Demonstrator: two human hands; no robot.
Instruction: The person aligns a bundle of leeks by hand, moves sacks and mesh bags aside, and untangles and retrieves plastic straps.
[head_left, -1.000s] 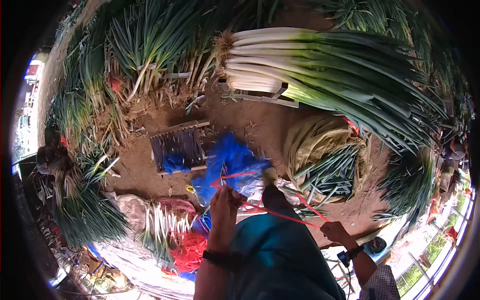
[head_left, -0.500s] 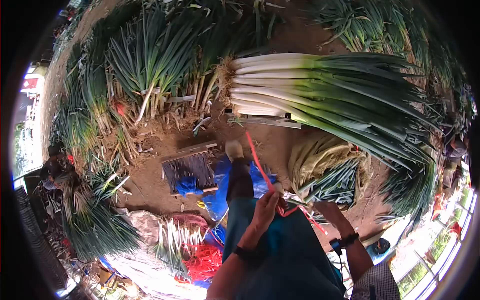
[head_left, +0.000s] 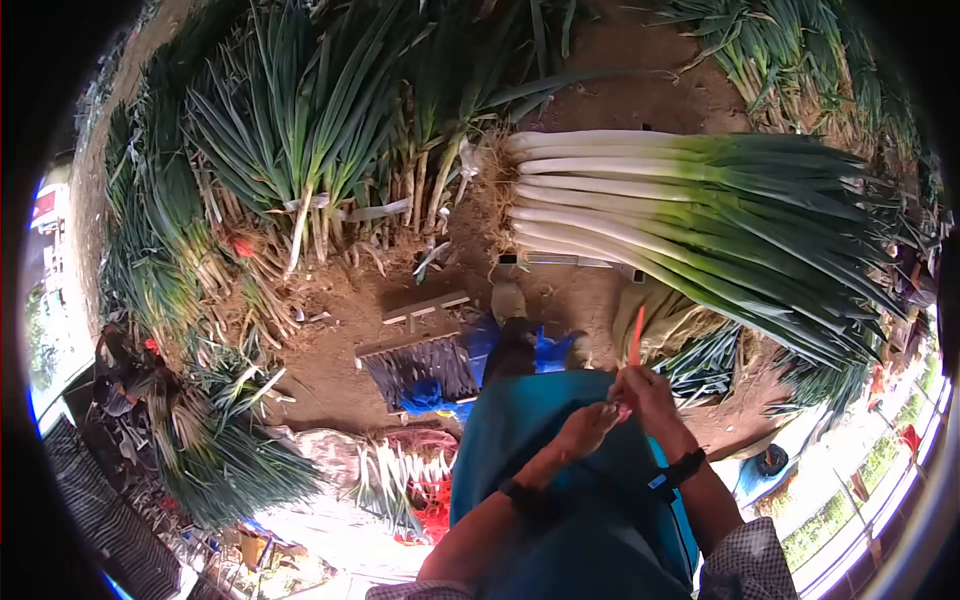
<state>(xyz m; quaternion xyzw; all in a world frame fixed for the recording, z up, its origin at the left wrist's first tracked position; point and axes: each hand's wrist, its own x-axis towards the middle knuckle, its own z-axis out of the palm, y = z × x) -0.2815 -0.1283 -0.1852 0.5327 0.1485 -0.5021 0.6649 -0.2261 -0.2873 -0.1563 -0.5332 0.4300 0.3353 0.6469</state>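
Note:
My left hand (head_left: 588,430) is closed in a pinch, with a bit of red plastic strip showing at its fingertips. Touching it, my right hand (head_left: 648,392) is closed on the same red strip (head_left: 637,335), whose free end sticks up above the fingers. Both hands are in front of my teal apron (head_left: 530,410). Beyond them, a large bundle of long green onions (head_left: 610,195) lies on a low stand (head_left: 570,260), roots to the left and dark leaves to the right. No tie around the bundle is visible.
More green onions (head_left: 310,130) stand heaped at the back left. A slatted rack (head_left: 420,365) with dark strips is on the soil. Yellowish sacking (head_left: 660,325) with onion leaves is at right. Peeled onions (head_left: 390,475) lie at lower left near red strips (head_left: 432,510). Another person (head_left: 122,370) is at far left.
My hands have come together and moved right; before, they were apart with red strip trailing from the left hand. The view has shifted, so the onion bundle appears further right and lower.

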